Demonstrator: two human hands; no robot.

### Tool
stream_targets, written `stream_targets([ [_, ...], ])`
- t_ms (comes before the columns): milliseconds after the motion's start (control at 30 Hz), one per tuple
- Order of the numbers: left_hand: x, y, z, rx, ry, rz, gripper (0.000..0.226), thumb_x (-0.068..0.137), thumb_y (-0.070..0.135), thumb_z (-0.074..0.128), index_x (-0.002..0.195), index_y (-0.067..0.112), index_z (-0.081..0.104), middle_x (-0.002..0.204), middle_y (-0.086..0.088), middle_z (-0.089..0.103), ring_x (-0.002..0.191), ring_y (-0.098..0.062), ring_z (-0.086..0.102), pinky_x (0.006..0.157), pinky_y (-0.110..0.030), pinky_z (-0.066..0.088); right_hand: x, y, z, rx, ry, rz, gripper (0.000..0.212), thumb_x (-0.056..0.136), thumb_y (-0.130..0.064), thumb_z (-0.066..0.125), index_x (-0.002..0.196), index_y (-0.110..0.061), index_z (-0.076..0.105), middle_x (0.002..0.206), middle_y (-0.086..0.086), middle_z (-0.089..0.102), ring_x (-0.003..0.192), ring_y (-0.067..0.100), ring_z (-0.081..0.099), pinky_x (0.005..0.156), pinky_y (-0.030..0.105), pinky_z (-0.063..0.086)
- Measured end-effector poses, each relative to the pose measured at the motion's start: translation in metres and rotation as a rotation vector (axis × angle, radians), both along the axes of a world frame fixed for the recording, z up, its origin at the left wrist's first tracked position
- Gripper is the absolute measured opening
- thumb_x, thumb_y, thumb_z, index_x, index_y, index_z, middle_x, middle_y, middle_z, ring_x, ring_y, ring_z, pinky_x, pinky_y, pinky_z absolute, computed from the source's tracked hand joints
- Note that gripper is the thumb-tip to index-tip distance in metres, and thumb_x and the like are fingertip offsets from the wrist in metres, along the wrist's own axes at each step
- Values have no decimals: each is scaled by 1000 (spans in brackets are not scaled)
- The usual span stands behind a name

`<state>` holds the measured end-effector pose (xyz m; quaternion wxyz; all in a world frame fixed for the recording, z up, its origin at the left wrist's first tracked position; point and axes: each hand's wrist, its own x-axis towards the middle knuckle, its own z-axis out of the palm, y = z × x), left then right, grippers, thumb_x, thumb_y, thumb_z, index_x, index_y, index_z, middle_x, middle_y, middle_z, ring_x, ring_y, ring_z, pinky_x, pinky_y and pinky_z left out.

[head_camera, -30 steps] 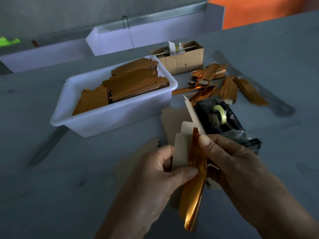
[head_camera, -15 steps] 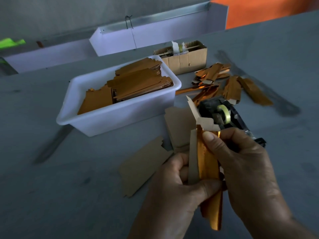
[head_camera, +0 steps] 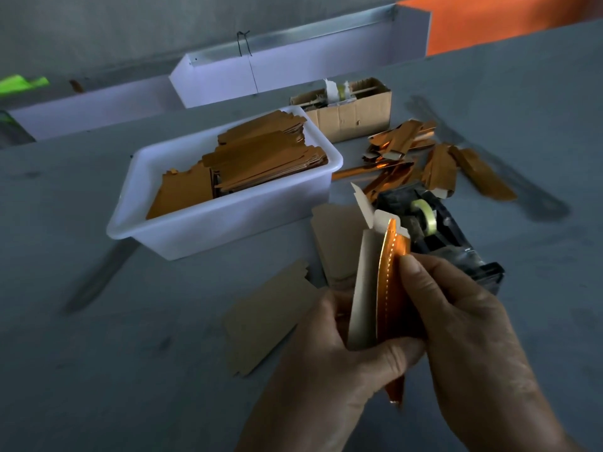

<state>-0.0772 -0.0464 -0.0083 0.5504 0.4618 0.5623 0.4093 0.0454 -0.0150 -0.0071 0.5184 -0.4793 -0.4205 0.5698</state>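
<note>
item: gold-faced card blank [head_camera: 365, 288], part folded, held upright in the air in front of and to the right of the white tub [head_camera: 225, 238]. left hand [head_camera: 329, 370]: thumb laid across the card's lower end, fingers curled behind, pinching it. right hand [head_camera: 463, 324]: thumb tip pressed on the shiny face beside the crease, fingers curled behind the card. change over the last second: the card has slid up through the hands, so the long gold tail that hung below them is now a short tip; the narrow strip has opened into two panels, grey on the left, gold on the right. reading: creasing is under way and the card is probably not ready for tape. edges and room: bare table [head_camera: 98, 370] left of and in front of the tub, the widest free space; stacked flat blanks [head_camera: 261, 164] inside the tub; one loose blank [head_camera: 270, 318] flat in front of the tub, just left of the hands; tape dispenser [head_camera: 434, 230] right of the tub, close behind the card's top flaps; cardboard box [head_camera: 352, 115] and heap of folded gold pieces [head_camera: 424, 158] behind and right of the tub.
</note>
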Motion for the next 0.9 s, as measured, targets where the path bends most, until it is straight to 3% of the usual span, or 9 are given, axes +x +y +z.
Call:
stream_targets([
  [167,-3,2,1,42,81,-21,64,49,51,79,106,26,64,91,2,74,85,-12,72,71,-28,53,1,-1,8,30,-33,83,46,51,-44,69,93,-25,70,78,2,73,73,15,71,61,27,56],
  [267,2,3,9,93,96,-88,50,65,40,77,111,29,63,102,2,73,95,-15,70,83,-38,56,2,-3,8,44,-106,116,57,48,-50,71,102,-34,65,85,-8,73,79,8,70,70,30,54],
  [333,7,4,10,167,159,-90,39,70,31,73,109,30,63,99,4,73,96,-7,69,85,-36,57,3,-5,7,47,-164,137,63,48,-60,69,107,-41,62,93,-17,72,86,3,69,72,29,55],
  [400,9,3,8,171,180,-39,44,65,28,70,108,27,59,95,3,72,92,-1,68,82,-31,56,3,-6,5,50,-213,99,48,53,-56,69,100,-45,65,88,-21,72,82,-1,68,71,29,55],
  [467,7,1,7,104,123,-28,57,60,34,73,114,22,59,92,0,72,85,-8,70,74,-33,57,4,-5,5,54,-230,52,29,65,-38,64,92,-47,67,80,-18,73,75,2,69,67,30,55],
  [533,1,-2,10,50,91,-11,61,55,50,74,109,24,64,86,6,74,77,-6,70,64,-20,52,7,-3,4,54,-219,39,28,69,-28,57,87,-45,69,76,-13,73,71,6,69,65,30,54],
  [600,-8,-1,14,22,96,41,59,52,60,72,102,28,70,87,15,75,80,0,70,64,-11,49,8,-2,4,39,-195,48,26,69,-26,57,86,-42,69,75,-11,73,72,6,69,66,27,52],
  [767,-14,12,15,8,-34,102,36,61,31,76,95,19,76,90,-2,77,87,-18,73,80,-33,56,6,-1,2,58,-125,106,28,76,-12,59,86,-36,71,77,-4,74,74,10,69,68,26,52],
  [900,-7,16,12,50,-11,191,26,61,31,81,86,27,77,81,3,77,79,-11,73,72,-26,52,5,-1,2,90,-141,135,23,74,-18,61,83,-35,72,74,-2,73,69,10,67,59,19,51],
])
